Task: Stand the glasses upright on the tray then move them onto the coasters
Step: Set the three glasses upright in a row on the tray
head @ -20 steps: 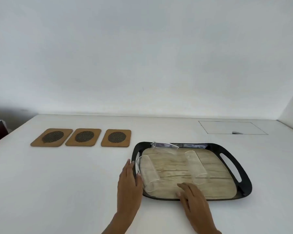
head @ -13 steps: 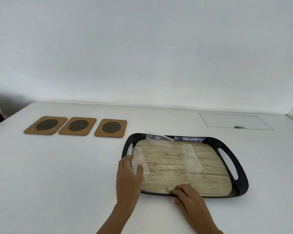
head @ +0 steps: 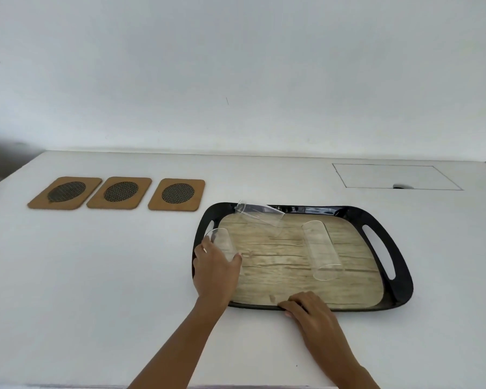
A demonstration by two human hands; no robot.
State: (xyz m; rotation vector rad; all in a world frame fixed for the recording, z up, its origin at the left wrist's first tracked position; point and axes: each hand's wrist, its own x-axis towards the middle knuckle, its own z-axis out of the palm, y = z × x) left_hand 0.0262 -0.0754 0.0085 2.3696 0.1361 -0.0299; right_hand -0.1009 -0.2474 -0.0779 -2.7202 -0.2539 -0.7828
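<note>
A black tray (head: 399, 242) with a wood-print floor sits on the white table. My left hand (head: 215, 269) is wrapped around a clear glass (head: 222, 241) at the tray's left side, and the glass stands close to upright. A second glass (head: 260, 216) lies on its side along the tray's far rim. The third glass (head: 321, 249) lies on its side right of centre, mouth toward me. My right hand (head: 310, 311) rests on the tray's near rim, fingers curled over the edge. Three cork coasters (head: 177, 194) (head: 119, 192) (head: 65, 192) lie in a row to the tray's left.
The white table (head: 96, 290) runs back to a plain white wall. A rectangular cut-out panel (head: 393, 176) with a small finger hole is set in the tabletop at the back right. The table's left edge shows at far left.
My left hand has closed around the left glass and tipped it from lying on its side to nearly upright. My right hand has settled onto the tray's near rim.
</note>
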